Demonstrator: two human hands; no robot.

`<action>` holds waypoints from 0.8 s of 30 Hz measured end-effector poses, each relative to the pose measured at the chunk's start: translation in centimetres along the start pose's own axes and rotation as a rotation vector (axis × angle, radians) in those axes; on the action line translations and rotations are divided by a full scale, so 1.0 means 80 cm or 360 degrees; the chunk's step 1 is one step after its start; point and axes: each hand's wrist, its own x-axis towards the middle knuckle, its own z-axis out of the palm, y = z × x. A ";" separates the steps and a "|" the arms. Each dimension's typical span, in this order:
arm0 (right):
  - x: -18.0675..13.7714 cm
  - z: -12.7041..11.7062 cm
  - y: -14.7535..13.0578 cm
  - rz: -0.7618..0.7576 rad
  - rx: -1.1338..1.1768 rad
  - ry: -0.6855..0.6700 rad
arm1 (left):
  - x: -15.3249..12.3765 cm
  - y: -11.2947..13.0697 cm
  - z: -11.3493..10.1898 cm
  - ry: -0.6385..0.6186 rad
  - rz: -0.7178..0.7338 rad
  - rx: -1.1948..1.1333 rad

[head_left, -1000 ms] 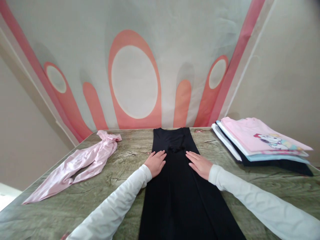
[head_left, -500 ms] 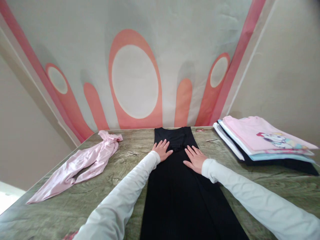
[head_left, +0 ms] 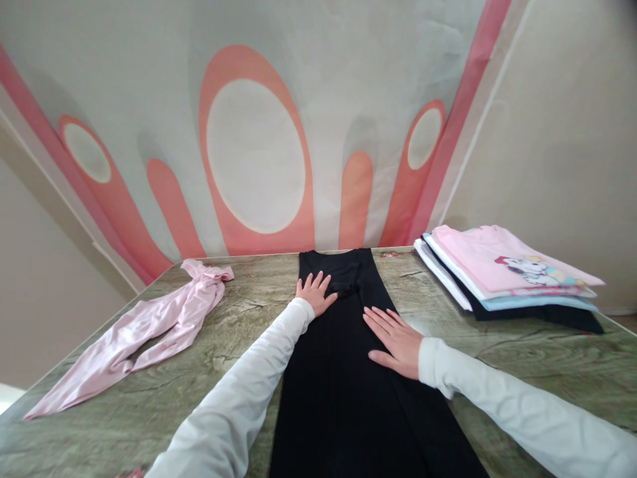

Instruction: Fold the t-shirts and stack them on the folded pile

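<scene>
A long black garment (head_left: 343,392) lies flat down the middle of the table, its far end at the back edge and its near end cut off by the bottom of the view. Near that far end, my left hand (head_left: 315,293) rests on the cloth with fingers spread. My right hand (head_left: 395,340) lies flat on the garment's right side, a bit nearer to me, fingers stretched out and thumb apart. Neither hand grips the fabric. Some folded layers show in the cloth between and beyond the hands.
To the left, a pink garment (head_left: 172,317) lies crumpled on the wood-patterned table (head_left: 243,332). A stack of folded clothes (head_left: 502,265), topped by a pink piece with a cartoon print, stands at the right. A wall (head_left: 328,79) with coral shapes rises behind the table.
My right hand has slid toward me along the black garment's right side. My left hand stays near the far end. The view has shifted slightly.
</scene>
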 end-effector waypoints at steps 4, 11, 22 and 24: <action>-0.040 -0.009 -0.015 -0.0098 0.0286 -0.0034 | -0.005 -0.006 -0.010 0.0001 0.0054 -0.0209; -0.012 -0.030 0.069 0.0389 0.1019 0.0353 | -0.024 -0.064 -0.046 0.0119 -0.0263 -0.0837; 0.148 0.006 0.170 0.1246 0.0585 0.0432 | 0.042 -0.084 -0.035 0.0082 -0.0864 -0.1607; 0.156 0.010 0.179 0.1222 0.0573 0.0401 | 0.049 -0.084 -0.032 0.0043 -0.0803 -0.1551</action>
